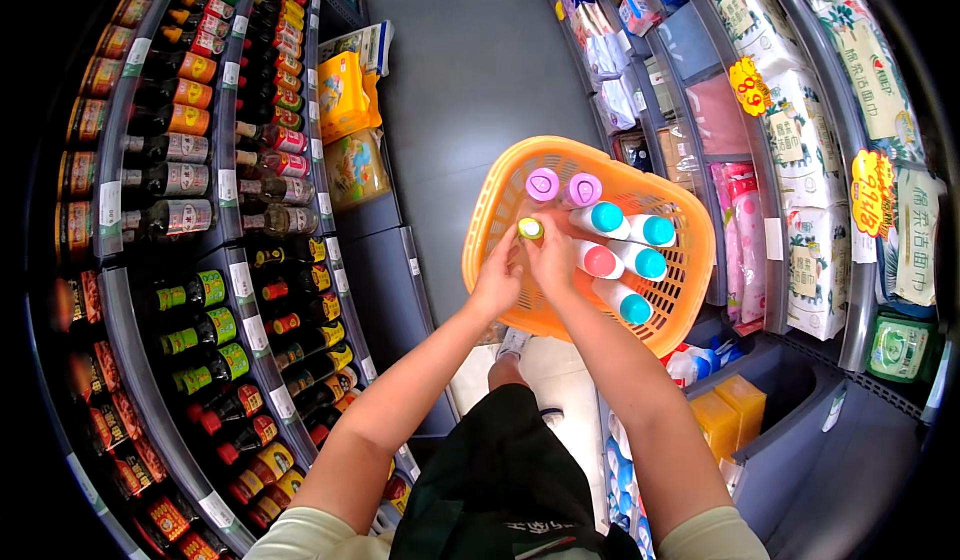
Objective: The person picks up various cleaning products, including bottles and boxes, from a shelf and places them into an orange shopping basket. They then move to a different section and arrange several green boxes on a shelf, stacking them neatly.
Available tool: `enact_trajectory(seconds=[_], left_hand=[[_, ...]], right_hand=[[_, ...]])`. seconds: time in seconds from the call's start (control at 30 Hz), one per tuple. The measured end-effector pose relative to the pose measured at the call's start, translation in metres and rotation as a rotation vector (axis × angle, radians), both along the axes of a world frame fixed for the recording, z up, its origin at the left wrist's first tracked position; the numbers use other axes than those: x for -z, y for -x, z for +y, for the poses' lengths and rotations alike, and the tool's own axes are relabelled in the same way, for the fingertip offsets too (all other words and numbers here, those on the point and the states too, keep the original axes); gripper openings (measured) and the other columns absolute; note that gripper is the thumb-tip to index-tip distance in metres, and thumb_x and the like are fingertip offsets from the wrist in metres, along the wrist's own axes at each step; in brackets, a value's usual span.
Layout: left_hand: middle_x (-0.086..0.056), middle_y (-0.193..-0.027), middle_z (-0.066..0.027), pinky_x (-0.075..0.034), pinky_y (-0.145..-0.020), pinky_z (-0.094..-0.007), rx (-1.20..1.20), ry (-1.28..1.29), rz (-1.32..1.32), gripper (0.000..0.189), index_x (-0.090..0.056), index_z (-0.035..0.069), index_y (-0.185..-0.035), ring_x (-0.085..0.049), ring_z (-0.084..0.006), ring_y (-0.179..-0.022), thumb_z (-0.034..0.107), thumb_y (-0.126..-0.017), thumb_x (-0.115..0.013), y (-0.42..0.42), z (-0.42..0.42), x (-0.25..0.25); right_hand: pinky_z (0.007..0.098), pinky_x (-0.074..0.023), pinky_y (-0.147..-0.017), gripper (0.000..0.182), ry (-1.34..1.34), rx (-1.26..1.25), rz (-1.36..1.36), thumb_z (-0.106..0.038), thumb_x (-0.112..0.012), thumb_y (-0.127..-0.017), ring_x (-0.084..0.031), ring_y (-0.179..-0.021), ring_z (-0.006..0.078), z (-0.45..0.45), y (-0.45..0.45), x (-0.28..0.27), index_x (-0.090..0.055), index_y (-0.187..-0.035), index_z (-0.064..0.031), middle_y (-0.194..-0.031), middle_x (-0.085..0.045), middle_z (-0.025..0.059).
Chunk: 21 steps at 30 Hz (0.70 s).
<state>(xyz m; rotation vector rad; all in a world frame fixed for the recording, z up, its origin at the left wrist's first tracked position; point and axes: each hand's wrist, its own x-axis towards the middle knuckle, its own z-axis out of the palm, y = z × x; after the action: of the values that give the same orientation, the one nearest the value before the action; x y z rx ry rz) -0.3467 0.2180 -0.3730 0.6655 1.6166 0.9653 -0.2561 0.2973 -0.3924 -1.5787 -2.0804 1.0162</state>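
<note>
Both hands are over an orange plastic basket (694,230), close together near its left side. My left hand (498,273) and my right hand (551,256) hold a small bottle or container with a yellow-green rim and whitish top (530,228) between their fingers; its lower part is hidden. Upright in the basket, two bottles with purple caps (542,184) stand at the far side. To the right are several white bottles with teal caps (649,262) and one white bottle with a pink-red cap (599,258).
Shelves of dark sauce bottles (176,178) line the left, with yellow packages (345,98) at their aisle end. Shelves on the right hold packs of cotton tissues (806,140). A grey bin (795,425) with yellow boxes (739,410) stands at the lower right. Grey floor (465,57) extends ahead.
</note>
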Motion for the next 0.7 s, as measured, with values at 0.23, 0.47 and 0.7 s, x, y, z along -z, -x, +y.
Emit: enact_trajectory(seconds=[0.23,0.47,0.7], left_hand=[[-0.028,-0.151,-0.0106,-0.035,-0.106,-0.0351,0.013,0.047,-0.087,0.076,-0.02,0.012,-0.149,-0.038,-0.0284,-0.133,-0.017,-0.082,-0.041,0.008,0.005,0.011],[-0.033,-0.147,-0.0135,-0.036,-0.105,-0.0344,-0.015,-0.006,-0.11,0.076,-0.019,0.012,-0.149,-0.04,-0.0289,-0.132,-0.015,-0.081,-0.041,0.003,0.003,0.02],[-0.026,-0.152,-0.0123,-0.033,-0.107,-0.0332,-0.096,-0.046,-0.168,0.078,-0.018,0.009,-0.149,-0.039,-0.0263,-0.132,-0.02,-0.08,-0.04,-0.008,-0.015,-0.002]], right_hand=[[0.0452,-0.0503,-0.071,0.036,0.102,-0.025,-0.129,-0.019,-0.073,-0.075,-0.064,-0.086,0.0346,0.009,0.007,0.01,-0.06,-0.109,-0.0196,-0.089,-0.068,0.0134],[0.0437,-0.0507,-0.075,0.04,0.037,-0.06,-0.038,-0.016,-0.07,-0.076,-0.064,-0.089,0.0324,0.004,0.004,0.026,-0.059,-0.115,-0.0169,-0.099,-0.067,0.012],[0.042,-0.0511,-0.078,0.054,0.049,0.042,0.09,-0.011,-0.073,-0.075,-0.064,-0.094,0.0336,-0.031,-0.02,-0.003,-0.053,-0.125,-0.0103,-0.109,-0.063,0.0175]])
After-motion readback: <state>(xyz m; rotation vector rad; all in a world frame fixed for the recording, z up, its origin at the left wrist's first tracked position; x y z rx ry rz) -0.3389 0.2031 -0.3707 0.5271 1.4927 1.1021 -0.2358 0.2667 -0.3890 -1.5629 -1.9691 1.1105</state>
